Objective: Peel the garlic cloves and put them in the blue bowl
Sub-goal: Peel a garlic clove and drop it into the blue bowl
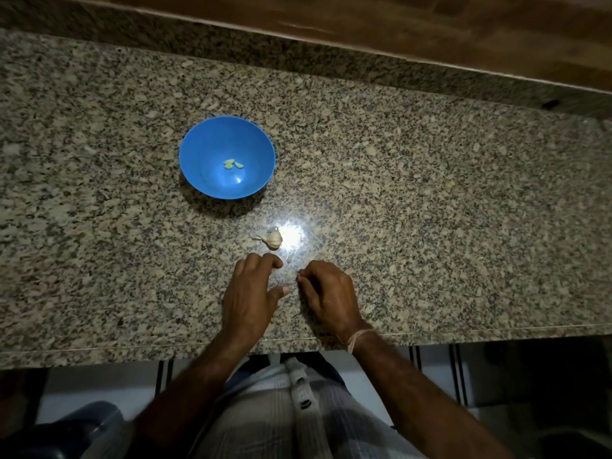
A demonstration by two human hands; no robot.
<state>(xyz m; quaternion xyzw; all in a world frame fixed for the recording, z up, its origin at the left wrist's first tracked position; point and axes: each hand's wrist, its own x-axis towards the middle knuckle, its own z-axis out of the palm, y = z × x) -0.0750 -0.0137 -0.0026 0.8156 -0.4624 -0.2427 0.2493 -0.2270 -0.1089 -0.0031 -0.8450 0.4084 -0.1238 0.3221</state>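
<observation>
The blue bowl [212, 180] stands on the granite counter [430, 200], left of centre, with a few peeled garlic cloves [233, 164] at its bottom. A partly broken garlic bulb [273, 239] lies in front of the bowl beside a bright glare spot. A small pale piece [290, 258] lies just below the bulb. My left hand [251, 289] rests near the bulb with its fingers loosely bent and nothing in it. My right hand [328, 293] is beside it, fingers curled, pinching a small pale garlic clove [299, 277] that is mostly hidden.
The counter's front edge [463, 331] runs just under my wrists. A raised granite ledge and a wooden strip [397, 24] border the far side. A dark container [82, 429] sits on the floor at lower left.
</observation>
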